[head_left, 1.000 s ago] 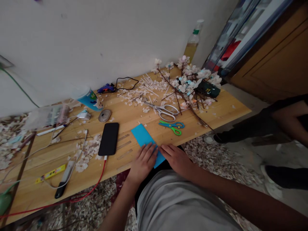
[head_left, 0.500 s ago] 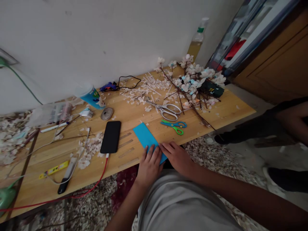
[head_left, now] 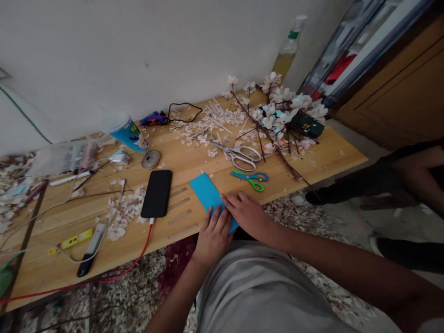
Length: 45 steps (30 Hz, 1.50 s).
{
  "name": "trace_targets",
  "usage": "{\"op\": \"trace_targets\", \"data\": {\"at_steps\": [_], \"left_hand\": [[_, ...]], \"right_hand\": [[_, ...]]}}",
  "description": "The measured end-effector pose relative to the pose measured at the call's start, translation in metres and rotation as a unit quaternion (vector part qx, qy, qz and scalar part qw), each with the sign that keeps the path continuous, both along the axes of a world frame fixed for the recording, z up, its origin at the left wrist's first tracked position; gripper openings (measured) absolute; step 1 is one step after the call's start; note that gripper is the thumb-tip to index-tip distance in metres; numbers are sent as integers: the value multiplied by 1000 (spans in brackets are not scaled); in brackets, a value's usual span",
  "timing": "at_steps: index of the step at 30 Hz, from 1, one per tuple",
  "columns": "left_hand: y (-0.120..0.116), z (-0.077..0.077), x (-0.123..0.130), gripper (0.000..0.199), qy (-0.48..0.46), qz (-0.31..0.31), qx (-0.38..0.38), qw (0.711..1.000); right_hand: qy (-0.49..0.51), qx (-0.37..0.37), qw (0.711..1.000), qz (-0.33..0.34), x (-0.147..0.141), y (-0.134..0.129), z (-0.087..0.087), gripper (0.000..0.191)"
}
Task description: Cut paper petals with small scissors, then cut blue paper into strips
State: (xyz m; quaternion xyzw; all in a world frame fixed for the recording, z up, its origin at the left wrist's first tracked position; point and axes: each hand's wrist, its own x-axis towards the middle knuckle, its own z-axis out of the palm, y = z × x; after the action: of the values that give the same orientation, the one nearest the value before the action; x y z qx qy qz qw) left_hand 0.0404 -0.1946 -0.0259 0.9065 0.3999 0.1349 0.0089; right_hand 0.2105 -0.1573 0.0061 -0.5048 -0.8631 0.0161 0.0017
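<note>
A folded strip of blue paper [head_left: 207, 190] lies on the wooden table near its front edge. My left hand [head_left: 214, 230] rests flat over the near part of the strip, fingers stretched out. My right hand [head_left: 247, 212] reaches in from the right, its slightly bent fingertips pressing on the strip's right edge; its thumb is hidden. Just beyond my right hand lie small blue-and-green scissors [head_left: 250, 178], with larger white-handled scissors [head_left: 239, 155] behind them. A black phone [head_left: 157, 193] lies left of the paper, plugged into a red cable [head_left: 145, 247].
Flowering branches [head_left: 277, 115] and white scraps cover the table's back right, before a bottle [head_left: 286, 58]. A blue cup [head_left: 126, 134], a round lid [head_left: 151, 159] and a glue gun [head_left: 152, 118] stand or lie farther left. A utility knife [head_left: 92, 249] lies front left. Another person's leg [head_left: 364, 180] shows at right.
Both hands stay on the blue paper; my right fingertips have shifted slightly up along its edge. The view has tilted a little, moving everything slightly left.
</note>
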Motion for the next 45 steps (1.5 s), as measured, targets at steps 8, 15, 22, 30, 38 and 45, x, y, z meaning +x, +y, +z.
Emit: {"op": "trace_targets", "data": {"at_steps": [8,15,22,30,38,45], "left_hand": [[-1,-2,1,47,0,3,9,1000],[-1,-1,1,55,8,3,8,1000],[-2,-3,-2,59,19,5,-6,1000],[-2,-4,-2,58,-7,6,-21,1000],[-1,1,-1,52,-18,9,-25,999],[-2,-3,0,49,-16,10,-17,1000]], "right_hand": [[2,2,1000,7,-18,44,3,45],[14,-6,1000,8,-35,78,5,40],[38,-37,999,0,-39,93,32,38],[57,-36,998,9,18,-5,19,30],[10,2,999,36,22,-17,2,40],[-23,-1,997,79,8,7,3,44]]}}
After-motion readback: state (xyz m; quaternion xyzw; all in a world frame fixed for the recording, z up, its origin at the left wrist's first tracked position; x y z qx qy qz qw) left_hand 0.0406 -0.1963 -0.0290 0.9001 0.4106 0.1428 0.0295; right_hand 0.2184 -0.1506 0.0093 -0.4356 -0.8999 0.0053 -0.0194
